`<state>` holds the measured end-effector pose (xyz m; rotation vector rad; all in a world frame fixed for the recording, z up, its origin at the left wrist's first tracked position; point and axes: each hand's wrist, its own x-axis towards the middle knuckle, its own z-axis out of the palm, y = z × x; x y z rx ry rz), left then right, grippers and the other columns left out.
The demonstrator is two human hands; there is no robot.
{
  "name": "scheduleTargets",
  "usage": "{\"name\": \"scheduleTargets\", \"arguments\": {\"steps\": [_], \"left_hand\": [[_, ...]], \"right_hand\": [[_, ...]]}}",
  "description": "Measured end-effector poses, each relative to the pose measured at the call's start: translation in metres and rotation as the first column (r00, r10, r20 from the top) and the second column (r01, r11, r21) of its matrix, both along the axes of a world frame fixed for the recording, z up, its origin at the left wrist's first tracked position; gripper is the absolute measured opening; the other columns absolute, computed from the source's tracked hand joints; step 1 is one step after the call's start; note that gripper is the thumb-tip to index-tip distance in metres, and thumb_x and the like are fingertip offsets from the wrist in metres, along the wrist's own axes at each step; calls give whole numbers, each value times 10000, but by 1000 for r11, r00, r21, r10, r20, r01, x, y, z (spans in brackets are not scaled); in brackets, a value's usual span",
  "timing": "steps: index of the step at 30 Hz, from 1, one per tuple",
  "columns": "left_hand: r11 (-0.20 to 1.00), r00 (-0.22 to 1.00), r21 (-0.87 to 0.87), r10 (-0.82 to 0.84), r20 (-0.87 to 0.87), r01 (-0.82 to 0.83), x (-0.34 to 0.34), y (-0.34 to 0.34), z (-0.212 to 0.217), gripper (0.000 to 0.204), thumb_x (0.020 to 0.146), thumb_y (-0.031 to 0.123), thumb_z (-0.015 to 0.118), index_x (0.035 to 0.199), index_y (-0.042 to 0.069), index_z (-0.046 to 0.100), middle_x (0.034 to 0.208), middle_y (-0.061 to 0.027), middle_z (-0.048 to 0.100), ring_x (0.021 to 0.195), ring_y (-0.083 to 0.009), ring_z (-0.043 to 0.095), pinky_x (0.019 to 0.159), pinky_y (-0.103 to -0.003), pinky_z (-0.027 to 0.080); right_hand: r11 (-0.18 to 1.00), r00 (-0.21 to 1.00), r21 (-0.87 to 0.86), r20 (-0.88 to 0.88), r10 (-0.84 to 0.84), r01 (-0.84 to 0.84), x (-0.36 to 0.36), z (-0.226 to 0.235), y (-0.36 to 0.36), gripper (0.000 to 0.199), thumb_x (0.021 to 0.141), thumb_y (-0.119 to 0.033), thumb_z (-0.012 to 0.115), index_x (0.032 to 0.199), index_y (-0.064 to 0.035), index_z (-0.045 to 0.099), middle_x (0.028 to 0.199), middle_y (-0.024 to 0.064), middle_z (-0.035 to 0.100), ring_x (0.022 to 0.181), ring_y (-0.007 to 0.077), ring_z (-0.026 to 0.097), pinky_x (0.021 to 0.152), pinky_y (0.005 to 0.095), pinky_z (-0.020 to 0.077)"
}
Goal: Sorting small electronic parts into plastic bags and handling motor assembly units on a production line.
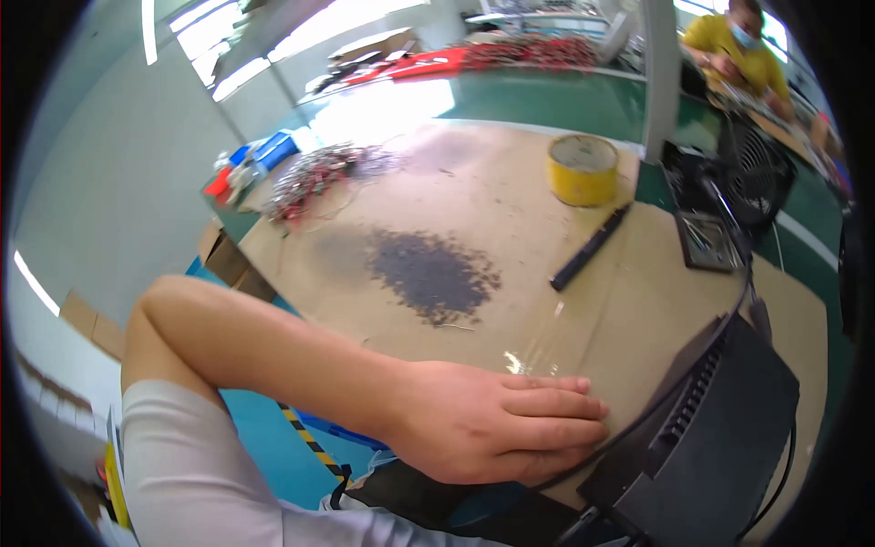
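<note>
My left hand (492,424) reaches in from the left, palm down, with its fingers stretched out toward the right. It lies at the near edge of the brown board (510,219) that covers the bench. Nothing shows in its grasp, though whatever is under the palm is hidden. Just beyond the fingers, shiny clear tape strips (551,342) are stuck to the board. A black box with a slotted edge (706,438) stands close to the fingertips, with a black cable beside it. My right hand is out of the picture.
Dark small bits (433,273) are spread mid-board. Beyond lie a black pen-like tool (591,248), a yellow tape roll (583,170) and a heap of red and silver wires (314,182). A black fan (755,169) stands right. A masked person in yellow (743,50) sits far right.
</note>
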<state>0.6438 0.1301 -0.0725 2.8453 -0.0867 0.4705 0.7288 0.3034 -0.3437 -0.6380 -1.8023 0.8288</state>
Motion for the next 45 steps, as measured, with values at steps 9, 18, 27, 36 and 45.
{"name": "scheduleTargets", "arguments": {"steps": [9, 18, 27, 36, 45], "left_hand": [[997, 995, 76, -3, -98, 10, -2, 28, 26, 323, 880, 94, 626, 1133, -107, 636, 1333, -276, 544, 1287, -424, 526, 1090, -511, 466], [990, 971, 128, 88, -220, -61, -2, 38, 43, 349, 844, 82, 637, 1137, -107, 646, 1284, -276, 578, 1267, -414, 545, 1048, -509, 505], [997, 959, 16, 83, -270, -82, -7, 42, 43, 452, 829, 62, 590, 1242, -122, 600, 1354, -286, 531, 1331, -431, 487, 1103, -537, 445], [995, 957, -37, 74, -282, -88, -17, 39, 50, 520, 824, 50, 584, 1310, -128, 534, 1423, -269, 473, 1379, -418, 438, 1153, -535, 380], [949, 988, -294, 79, -135, -116, -10, 42, 38, 510, 777, 95, 656, 1247, -86, 580, 1330, -220, 549, 1301, -391, 509, 1141, -500, 395]], "right_hand": [[840, 858, -180, 160, -488, 512, 123, -62, -98, 302, 964, -45, 567, 1259, 0, 606, 1068, 191, 708, 929, 316, 718, 783, 397, 580], [561, 621, -267, 307, -721, 783, 158, -72, -207, 297, 964, -44, 567, 1254, 0, 609, 1063, 189, 708, 930, 315, 718, 785, 394, 578], [401, 476, -258, 414, -776, 879, 145, -47, -282, 292, 964, -43, 568, 1249, 0, 612, 1058, 187, 709, 931, 313, 717, 787, 392, 576], [245, 300, -173, 521, -799, 954, 107, -12, -370, 200, 977, -89, 604, 1149, 8, 638, 978, 156, 713, 917, 262, 712, 786, 339, 548], [-340, -223, -620, 261, -939, 707, 72, 27, -470, 195, 1005, -108, 623, 1151, 19, 603, 1047, 54, 679, 970, 124, 647, 873, 267, 505]]}}
